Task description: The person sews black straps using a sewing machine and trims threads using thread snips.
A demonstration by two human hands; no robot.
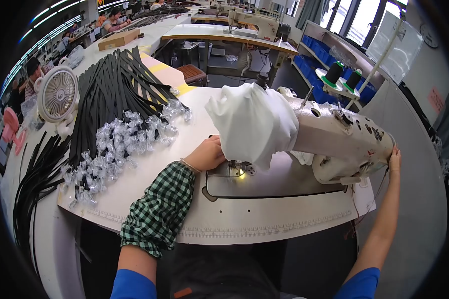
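A sewing machine (351,132) stands on the pale table (279,215), its head draped in a white cloth (257,119). Beside the needle area, my left hand (207,153) is closed, with its fingertips partly behind the cloth. A small dark bit shows at those fingers, but what they grip is hidden. At the machine's right end, my right hand (394,160) curls round the handwheel, which is mostly out of sight. A small light glows over the metal bed plate (284,182). Black straps (112,84) with clear plastic-wrapped ends (129,132) lie left of my left hand.
A white fan (58,94) stands at the left, near more black straps (32,184). Green-based thread spools (333,74) rise behind the machine. Farther back are a cardboard box (118,40), another sewing machine (259,24), blue bins (317,52) and several people.
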